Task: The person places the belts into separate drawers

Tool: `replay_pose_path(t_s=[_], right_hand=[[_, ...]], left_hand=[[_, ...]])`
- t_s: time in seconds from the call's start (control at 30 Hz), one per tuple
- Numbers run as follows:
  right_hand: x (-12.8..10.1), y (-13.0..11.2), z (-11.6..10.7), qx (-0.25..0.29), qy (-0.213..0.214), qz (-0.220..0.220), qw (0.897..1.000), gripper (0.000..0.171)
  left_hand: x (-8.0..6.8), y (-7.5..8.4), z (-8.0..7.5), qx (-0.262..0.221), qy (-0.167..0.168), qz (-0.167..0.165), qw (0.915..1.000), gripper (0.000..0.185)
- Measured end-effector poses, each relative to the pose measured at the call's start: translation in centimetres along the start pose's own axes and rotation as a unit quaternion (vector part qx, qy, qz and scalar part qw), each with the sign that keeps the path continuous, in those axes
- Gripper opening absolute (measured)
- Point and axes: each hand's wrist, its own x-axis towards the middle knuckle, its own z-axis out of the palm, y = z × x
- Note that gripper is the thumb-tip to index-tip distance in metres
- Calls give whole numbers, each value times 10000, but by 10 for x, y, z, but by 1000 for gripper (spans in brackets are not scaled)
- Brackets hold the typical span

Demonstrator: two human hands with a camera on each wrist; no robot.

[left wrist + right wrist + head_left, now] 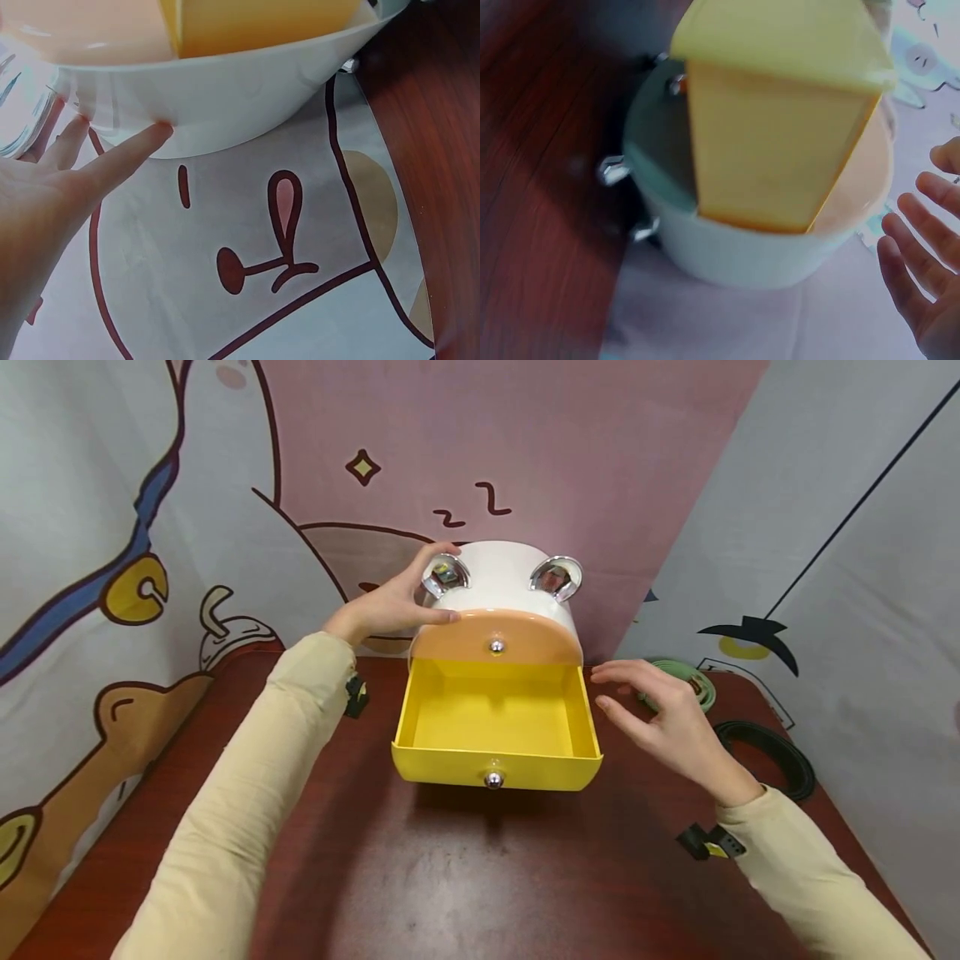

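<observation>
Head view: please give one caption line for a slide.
Left hand steadies a white drawer box; yellow drawer open.

Yellow drawer (495,722), white-and-peach cabinet (501,610)

The green round object (701,681) at the right of the head view is largely covered by the right hand (667,718), so its kind cannot be told. The black ring (780,752) beside it is partly hidden by the same wrist. The small black item (356,695) by the left sleeve is too small to be identified. In the left wrist view, the white cabinet (225,97) is cut off by the top edge, and the left hand (52,187) by the left edge. The right wrist view is blurred; the yellow drawer (780,135) is cropped at the top.
</observation>
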Motion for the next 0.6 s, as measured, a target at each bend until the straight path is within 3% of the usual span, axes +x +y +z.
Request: replay_pose_path(t_s=[0.27, 0.6], right_hand=[[-2, 37, -6, -397, -195, 183, 9989, 32], [-4, 55, -8, -672, -422, 385, 9961, 25]], left_hand=[[-1, 2, -2, 56, 12, 20, 10000, 88], [0, 5, -4, -13, -90, -9, 10000, 86]])
